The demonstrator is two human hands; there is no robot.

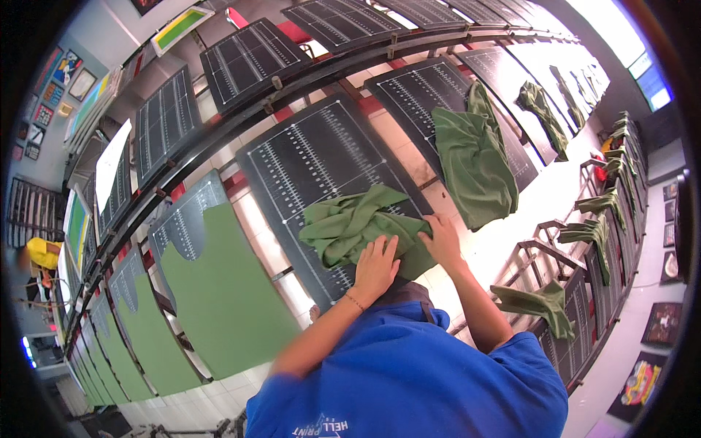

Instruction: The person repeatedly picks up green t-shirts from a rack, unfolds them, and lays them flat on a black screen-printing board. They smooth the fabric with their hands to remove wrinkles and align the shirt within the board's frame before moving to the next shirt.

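Observation:
A crumpled piece of green fabric lies bunched on the near end of a black printing board marked with white ruler lines. My left hand rests on the fabric's near side, fingers stretched out over the folds. At the fabric's right edge, my right hand has the cloth between thumb and fingers. Part of the cloth hangs over the board's near edge, towards my body. Smooth green shirt panels with curved neck cut-outs lie flat on the boards to the left.
On the board to the right, another crumpled green cloth drapes over the near edge. More boards line both sides of a long dark metal rail. Green cloths also hang on a rack of boards at the far right. A person in yellow is at the far left.

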